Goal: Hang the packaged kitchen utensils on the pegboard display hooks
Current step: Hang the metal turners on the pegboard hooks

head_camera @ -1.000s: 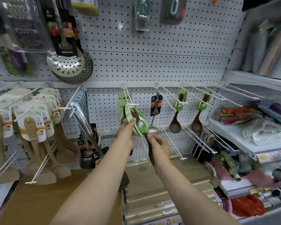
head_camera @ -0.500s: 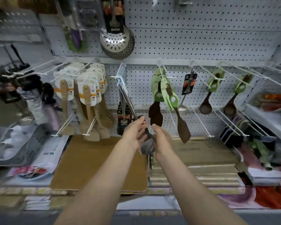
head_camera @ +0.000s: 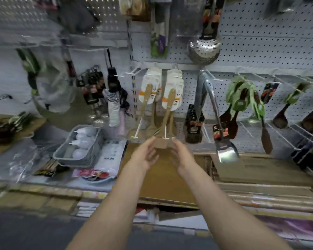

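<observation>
Pale wooden spatulas with white card labels [head_camera: 172, 94] hang in two rows on white hooks of the pegboard [head_camera: 260, 44]. My left hand [head_camera: 145, 154] and my right hand [head_camera: 181, 156] reach side by side toward the blade of the front wooden spatula [head_camera: 162, 143], fingers loosely spread on either side of it; neither hand plainly grips it. To the right hang dark wooden spatulas with green labels [head_camera: 242, 98], and a steel turner [head_camera: 224, 143] swings below its hook. The view is blurred by motion.
A steel skimmer [head_camera: 204, 49] hangs above. Dark wooden spoons [head_camera: 280, 118] hang at the right. A grey basket of white bottles [head_camera: 79, 141] sits on the left shelf, with a folded umbrella [head_camera: 114, 105] behind. A brown board [head_camera: 163, 177] lies under my hands.
The view has swung left. My hands let go of the green-labelled dark spatula, passed the steel turner, and now reach at the pale wooden spatulas.
</observation>
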A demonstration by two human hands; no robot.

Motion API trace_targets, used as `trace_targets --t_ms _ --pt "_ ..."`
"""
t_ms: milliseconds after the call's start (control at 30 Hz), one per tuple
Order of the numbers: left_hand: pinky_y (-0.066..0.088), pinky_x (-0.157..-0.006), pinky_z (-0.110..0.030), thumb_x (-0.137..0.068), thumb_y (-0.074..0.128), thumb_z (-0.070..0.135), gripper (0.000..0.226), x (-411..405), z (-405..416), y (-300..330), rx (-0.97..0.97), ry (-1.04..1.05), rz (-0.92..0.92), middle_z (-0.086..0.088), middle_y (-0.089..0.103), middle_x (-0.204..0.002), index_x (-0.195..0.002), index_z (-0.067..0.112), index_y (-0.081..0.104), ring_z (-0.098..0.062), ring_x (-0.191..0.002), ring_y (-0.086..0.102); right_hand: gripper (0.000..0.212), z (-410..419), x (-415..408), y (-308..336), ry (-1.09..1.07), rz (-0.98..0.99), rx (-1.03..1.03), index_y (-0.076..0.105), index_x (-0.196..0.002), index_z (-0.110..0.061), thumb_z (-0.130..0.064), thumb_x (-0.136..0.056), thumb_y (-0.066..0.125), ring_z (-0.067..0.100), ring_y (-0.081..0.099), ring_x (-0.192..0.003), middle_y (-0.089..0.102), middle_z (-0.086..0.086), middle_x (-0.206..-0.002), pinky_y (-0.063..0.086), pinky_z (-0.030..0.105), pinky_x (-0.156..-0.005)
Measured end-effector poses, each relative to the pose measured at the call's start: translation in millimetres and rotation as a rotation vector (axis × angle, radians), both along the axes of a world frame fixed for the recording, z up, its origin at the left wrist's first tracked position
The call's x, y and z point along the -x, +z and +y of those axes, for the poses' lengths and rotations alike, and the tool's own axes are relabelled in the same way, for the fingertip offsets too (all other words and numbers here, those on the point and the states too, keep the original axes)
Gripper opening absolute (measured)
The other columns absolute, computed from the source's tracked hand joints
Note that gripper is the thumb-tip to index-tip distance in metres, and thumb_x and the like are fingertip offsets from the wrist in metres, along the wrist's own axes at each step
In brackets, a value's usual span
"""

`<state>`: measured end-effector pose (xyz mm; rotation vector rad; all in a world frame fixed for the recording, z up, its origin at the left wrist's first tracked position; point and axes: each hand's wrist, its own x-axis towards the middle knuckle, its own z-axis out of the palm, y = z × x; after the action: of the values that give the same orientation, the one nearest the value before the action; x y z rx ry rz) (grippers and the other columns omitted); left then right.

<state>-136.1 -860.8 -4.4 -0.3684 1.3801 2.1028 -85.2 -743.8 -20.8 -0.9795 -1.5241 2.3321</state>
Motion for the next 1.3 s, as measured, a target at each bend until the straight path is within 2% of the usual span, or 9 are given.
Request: trace_targets --t_ms 167,267,567,733,933,1000,1100,1167,1300 --pt "0.047 -0.095 -0.035 -0.093 0.069 0.033 0.044 27 -154 -24 0.033 0.123 -0.036 -0.006 0.050 -0.148 -0.133 0.018 0.057 -0.019 -0.135 0.048 0.019 -155 27 -10 0.129 -0.079 -0.003 0.062 -0.101 -0.026 -0.038 -0.091 0.072 0.020 0.054 -0.120 0.059 0.000 -0.124 0.045 0.040 -0.093" --pt "0.051 -0.079 -0.032 -0.094 0.069 0.034 0.047 37 -237 -27 -0.004 0.194 -0.036 -0.005 0.051 -0.148 -0.135 0.015 0.059 -0.018 -0.135 0.049 0.027 -233 44 -13 0.260 -0.070 0.004 0.061 -0.114 -0.021 -0.037 -0.095 0.068 0.018 0.057 -0.111 0.060 0.000 -0.119 0.045 0.036 -0.092" --pt "0.047 -0.067 -0.025 -0.098 0.062 0.030 0.014 60 -411 -25 -0.062 0.398 -0.042 0.001 0.065 -0.095 -0.101 0.016 0.064 -0.011 -0.088 0.060 0.035 -401 109 -17 0.444 -0.072 -0.070 0.062 -0.121 -0.017 -0.037 -0.092 0.070 0.019 0.060 -0.104 0.065 0.005 -0.118 0.050 0.038 -0.097" --pt "0.049 -0.070 -0.025 -0.098 0.062 0.027 0.009 99 -498 -30 -0.078 0.558 -0.032 -0.001 0.061 -0.096 -0.095 0.018 0.062 -0.010 -0.086 0.058 0.037 -487 168 -25 0.557 -0.050 -0.073 0.061 -0.123 -0.017 -0.036 -0.093 0.070 0.012 0.059 -0.102 0.064 -0.004 -0.108 0.045 0.033 -0.086" --pt "0.048 -0.085 -0.031 -0.094 0.070 0.025 0.027 190 -611 -39 -0.031 0.688 -0.032 -0.014 0.053 -0.140 -0.115 0.011 0.060 -0.024 -0.113 0.061 0.054 -605 274 -40 0.662 -0.058 0.007 0.061 -0.133 -0.018 -0.043 -0.087 0.075 0.019 0.056 -0.120 0.059 0.000 -0.133 0.046 0.034 -0.078" --pt "0.051 -0.082 -0.031 -0.092 0.073 0.024 0.031 229 -646 -40 0.010 0.688 -0.050 -0.016 0.056 -0.133 -0.116 0.011 0.060 -0.030 -0.124 0.058 0.057 -640 309 -41 0.665 -0.063 0.024 0.061 -0.133 -0.015 -0.042 -0.085 0.077 0.018 0.057 -0.116 0.061 0.000 -0.126 0.048 0.033 -0.080" --pt "0.052 -0.065 -0.029 -0.089 0.077 0.025 0.027 289 -691 -40 0.055 0.686 -0.073 -0.010 0.053 -0.090 -0.107 0.012 0.062 -0.014 -0.070 0.054 0.047 -680 363 -34 0.643 -0.091 0.002 0.064 -0.125 -0.016 -0.039 -0.086 0.077 0.021 0.057 -0.116 0.061 0.001 -0.123 0.052 0.039 -0.093" --pt "0.055 -0.081 -0.030 -0.090 0.075 0.026 0.041 326 -714 -38 0.052 0.680 -0.074 -0.024 0.062 -0.101 -0.125 0.008 0.063 -0.009 -0.054 0.052 0.035 -696 397 -27 0.649 -0.097 -0.008 0.063 -0.118 -0.017 -0.035 -0.090 0.074 0.021 0.056 -0.116 0.059 0.003 -0.124 0.048 0.042 -0.103" --pt "0.050 -0.096 -0.035 -0.088 0.077 0.027 0.054 382 -742 -31 0.084 0.678 -0.052 -0.016 0.051 -0.146 -0.134 0.007 0.056 -0.020 -0.116 0.061 0.031 -717 452 -20 0.626 -0.090 -0.008 0.060 -0.118 -0.017 -0.031 -0.093 0.071 0.023 0.054 -0.121 0.058 0.004 -0.128 0.045 0.043 -0.104"
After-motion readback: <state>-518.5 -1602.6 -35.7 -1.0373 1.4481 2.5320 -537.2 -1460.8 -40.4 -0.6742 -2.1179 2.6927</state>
